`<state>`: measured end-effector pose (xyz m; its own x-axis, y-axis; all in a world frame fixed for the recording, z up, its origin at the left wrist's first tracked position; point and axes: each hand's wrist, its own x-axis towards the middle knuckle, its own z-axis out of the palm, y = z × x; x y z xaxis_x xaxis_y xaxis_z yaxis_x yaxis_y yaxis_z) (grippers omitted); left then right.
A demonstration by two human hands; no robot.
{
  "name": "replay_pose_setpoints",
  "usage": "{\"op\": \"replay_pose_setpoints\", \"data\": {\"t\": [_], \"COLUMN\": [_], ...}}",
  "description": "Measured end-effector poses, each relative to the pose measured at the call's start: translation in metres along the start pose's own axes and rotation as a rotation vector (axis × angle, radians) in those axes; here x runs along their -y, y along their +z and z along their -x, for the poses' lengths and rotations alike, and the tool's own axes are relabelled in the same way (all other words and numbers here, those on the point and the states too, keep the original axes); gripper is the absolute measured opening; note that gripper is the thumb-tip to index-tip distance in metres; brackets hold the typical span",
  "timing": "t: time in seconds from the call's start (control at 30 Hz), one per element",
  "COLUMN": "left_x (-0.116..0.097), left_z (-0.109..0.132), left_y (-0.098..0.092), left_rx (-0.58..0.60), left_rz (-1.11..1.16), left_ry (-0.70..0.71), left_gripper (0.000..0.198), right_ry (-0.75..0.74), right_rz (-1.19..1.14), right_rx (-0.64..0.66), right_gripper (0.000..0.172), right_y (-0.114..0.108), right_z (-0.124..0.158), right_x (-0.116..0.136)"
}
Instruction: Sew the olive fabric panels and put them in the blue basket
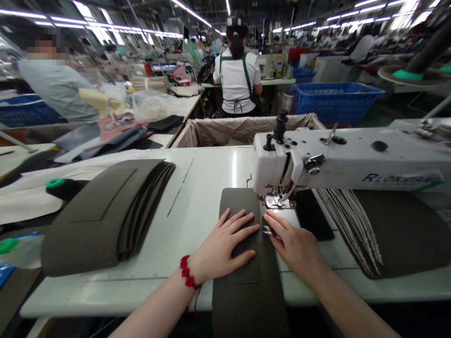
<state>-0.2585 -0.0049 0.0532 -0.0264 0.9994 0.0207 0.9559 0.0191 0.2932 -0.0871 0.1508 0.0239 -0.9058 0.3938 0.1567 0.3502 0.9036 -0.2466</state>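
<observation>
A dark olive fabric panel lies lengthwise under the sewing machine, its near end hanging past the table edge. My left hand rests flat on it with fingers spread, over a stitched pocket-like outline. My right hand touches the panel's right edge just in front of the presser foot. Tucked in the right hand are small thread snips, their silver blade tips pointing left; most of their body is hidden by the fingers.
Left stands a stack of olive panels; right of the needle lies another stack with pale edges. A cloth-lined bin sits behind the table. Beyond are a blue basket and a seated co-worker.
</observation>
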Motion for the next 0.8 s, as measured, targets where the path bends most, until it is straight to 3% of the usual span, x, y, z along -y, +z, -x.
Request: {"op": "replay_pose_setpoints", "data": {"t": [0.8], "left_x": [0.0013], "left_z": [0.0002], "left_y": [0.0038], "left_rx": [-0.035], "left_rz": [-0.011], "left_ry": [0.009], "left_gripper": [0.057], "right_ry": [0.012], "right_rz": [-0.01], "right_rx": [-0.013], "right_gripper": [0.05], "right_y": [-0.0006], "right_z": [0.0021], "right_x": [0.0012]}}
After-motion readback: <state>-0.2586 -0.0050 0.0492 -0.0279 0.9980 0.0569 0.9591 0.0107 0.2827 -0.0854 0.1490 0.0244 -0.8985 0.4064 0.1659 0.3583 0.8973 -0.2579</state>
